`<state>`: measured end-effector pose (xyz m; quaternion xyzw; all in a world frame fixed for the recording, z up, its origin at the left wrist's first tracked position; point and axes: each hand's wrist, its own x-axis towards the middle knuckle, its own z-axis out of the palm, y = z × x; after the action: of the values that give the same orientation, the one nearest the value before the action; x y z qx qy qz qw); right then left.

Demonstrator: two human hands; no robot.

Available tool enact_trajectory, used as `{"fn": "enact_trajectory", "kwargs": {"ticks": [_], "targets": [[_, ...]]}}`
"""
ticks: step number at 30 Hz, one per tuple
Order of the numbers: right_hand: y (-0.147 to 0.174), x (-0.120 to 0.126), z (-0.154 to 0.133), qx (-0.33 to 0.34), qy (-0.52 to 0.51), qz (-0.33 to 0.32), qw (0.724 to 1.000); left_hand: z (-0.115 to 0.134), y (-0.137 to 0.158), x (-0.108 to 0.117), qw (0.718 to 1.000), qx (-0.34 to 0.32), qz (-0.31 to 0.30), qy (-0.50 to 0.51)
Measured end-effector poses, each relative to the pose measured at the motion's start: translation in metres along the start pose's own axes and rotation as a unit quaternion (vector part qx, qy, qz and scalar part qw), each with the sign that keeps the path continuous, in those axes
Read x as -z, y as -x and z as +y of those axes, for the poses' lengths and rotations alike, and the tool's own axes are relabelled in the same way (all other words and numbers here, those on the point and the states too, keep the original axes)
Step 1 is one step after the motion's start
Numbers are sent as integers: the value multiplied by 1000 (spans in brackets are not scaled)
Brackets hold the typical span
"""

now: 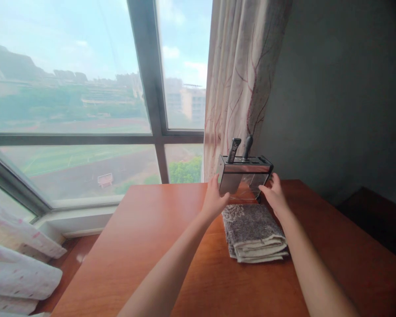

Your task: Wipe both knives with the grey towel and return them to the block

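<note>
A knife holder (246, 168) with clear and metallic sides and a dark-edged top stands near the far edge of the wooden table (145, 246). Two dark-handled knives, one with a flat black handle (233, 150) and one with a rounder handle (247, 147), stick up from its slots. My left hand (214, 198) grips its left end, thumb in front and fingers at the side. At the opposite end my right hand (275, 193) holds it in the same way. Just in front, between my forearms, lies a folded grey-and-white towel (254, 229).
A large window (69, 138) with grey frames rises beyond the table on the left. A patterned curtain (237, 79) hangs behind the knife holder, and more curtain fabric (20, 268) bunches at lower left. A dark wall (333, 97) stands to the right.
</note>
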<state>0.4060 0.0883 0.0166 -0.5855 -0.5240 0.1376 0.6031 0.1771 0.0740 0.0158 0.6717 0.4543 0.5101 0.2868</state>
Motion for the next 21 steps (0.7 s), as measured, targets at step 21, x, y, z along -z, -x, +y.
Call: {"fn": "enact_trajectory", "kwargs": {"ticks": [21], "targets": [[189, -142, -58, -21, -48, -294, 954, -54, 103, 74, 993, 84, -78, 22]]}}
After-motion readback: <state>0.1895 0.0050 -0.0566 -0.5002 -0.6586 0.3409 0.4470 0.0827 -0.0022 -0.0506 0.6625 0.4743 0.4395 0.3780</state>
